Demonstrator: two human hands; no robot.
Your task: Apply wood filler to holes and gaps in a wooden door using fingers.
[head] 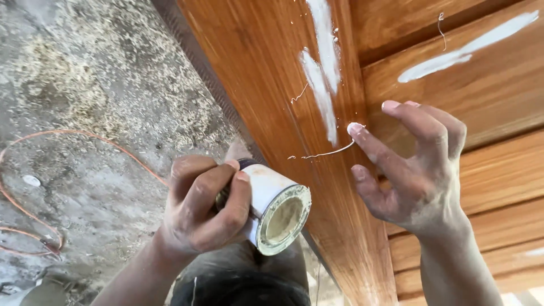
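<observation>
Nearest the lens, left hand (201, 207) wraps one small open tin of pale filler (277, 212), held tilted just off the edge of the varnished wooden door (266, 85). Right hand (416, 167) grasps nothing, fingers spread; one fingertip (355, 129) loaded with white filler hovers at the stile, a thin string trailing. Risk, as I judge it: the tilted tin could drip, or the string could smear clean varnish. Three white filled streaks counted. Beyond, sawdust-strewn floor (102, 73), one orange cable (34, 209).
</observation>
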